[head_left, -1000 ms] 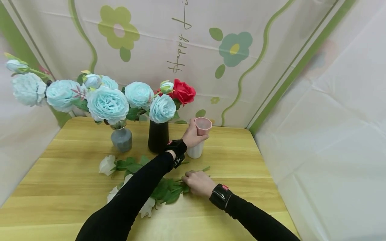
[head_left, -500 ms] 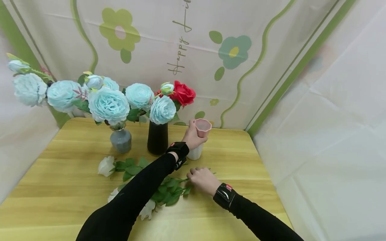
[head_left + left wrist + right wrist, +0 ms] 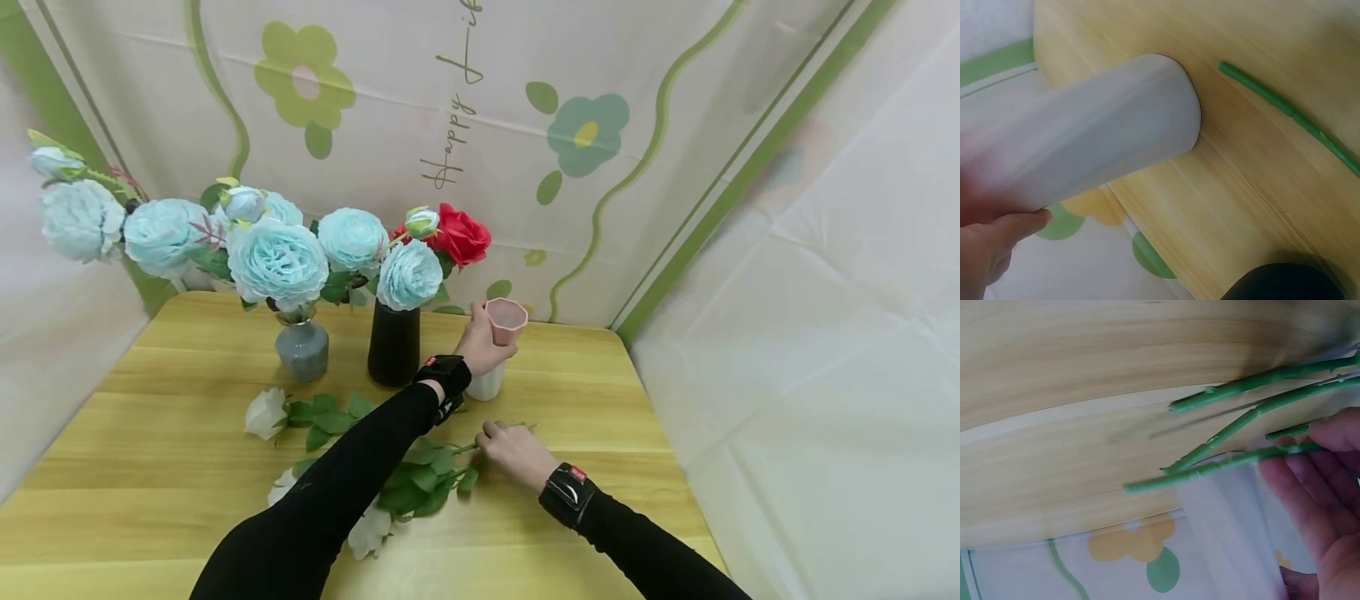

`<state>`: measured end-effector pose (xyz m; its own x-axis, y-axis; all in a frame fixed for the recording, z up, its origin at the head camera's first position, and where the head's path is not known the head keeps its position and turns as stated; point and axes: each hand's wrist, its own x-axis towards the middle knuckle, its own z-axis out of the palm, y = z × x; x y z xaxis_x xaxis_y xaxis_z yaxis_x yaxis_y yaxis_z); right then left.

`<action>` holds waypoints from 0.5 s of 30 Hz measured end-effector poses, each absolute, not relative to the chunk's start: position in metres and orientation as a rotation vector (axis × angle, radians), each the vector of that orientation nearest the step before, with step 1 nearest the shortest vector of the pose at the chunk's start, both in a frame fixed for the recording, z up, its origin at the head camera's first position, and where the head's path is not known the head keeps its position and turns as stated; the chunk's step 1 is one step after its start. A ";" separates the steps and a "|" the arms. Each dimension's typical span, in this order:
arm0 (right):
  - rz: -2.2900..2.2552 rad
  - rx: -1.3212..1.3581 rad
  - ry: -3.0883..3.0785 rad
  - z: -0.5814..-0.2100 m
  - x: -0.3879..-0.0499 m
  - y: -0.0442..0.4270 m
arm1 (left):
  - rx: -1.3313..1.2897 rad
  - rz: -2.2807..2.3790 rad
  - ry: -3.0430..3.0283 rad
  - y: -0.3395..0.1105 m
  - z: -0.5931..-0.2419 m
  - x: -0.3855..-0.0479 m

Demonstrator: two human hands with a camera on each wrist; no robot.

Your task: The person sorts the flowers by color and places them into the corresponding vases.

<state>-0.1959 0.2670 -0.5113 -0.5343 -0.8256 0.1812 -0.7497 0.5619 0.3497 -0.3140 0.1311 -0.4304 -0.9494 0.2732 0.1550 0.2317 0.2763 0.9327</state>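
Note:
My left hand [image 3: 482,347] grips the upper part of a vase with a pink octagonal rim [image 3: 507,313] and a white lower body [image 3: 1122,125], standing at the back of the table. Nearer the front, my right hand [image 3: 519,454] pinches a green stem [image 3: 1210,467] between thumb and fingers, as the right wrist view shows. Other green stems [image 3: 1266,378] run beside it. White roses lie on the table, one [image 3: 266,413] at the left and another [image 3: 370,532] beside my left forearm, with green leaves [image 3: 420,483] reaching toward my right hand. My left sleeve hides part of the bunch.
A grey vase [image 3: 302,350] holds light blue flowers [image 3: 277,260]. Right of it stands a black vase [image 3: 393,343] with a red rose [image 3: 461,235] and blue blooms above it. A printed cloth [image 3: 375,108] hangs behind the wooden table [image 3: 187,483].
My right hand has shifted slightly right, and the leafy stems near it have moved a little the same way. My left hand stays on the pink-and-white vase.

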 end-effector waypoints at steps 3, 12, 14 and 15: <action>-0.272 1.300 -2.459 -0.511 -0.196 0.270 | 0.494 1.801 2.480 0.130 -0.431 -0.315; -0.079 1.312 -2.371 -0.512 -0.195 0.276 | 0.508 1.808 2.469 0.130 -0.435 -0.317; -0.046 1.298 -2.361 -0.512 -0.196 0.276 | 0.513 1.816 2.463 0.130 -0.436 -0.318; -0.032 1.292 -2.355 -0.512 -0.196 0.277 | 0.514 1.819 2.463 0.130 -0.437 -0.319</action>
<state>-0.1960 0.2768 -0.5124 -0.4591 -0.8057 0.3743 -0.7951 0.5606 0.2315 -0.3186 0.1301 -0.4371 -0.9445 0.2840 0.1649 0.2411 0.2588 0.9353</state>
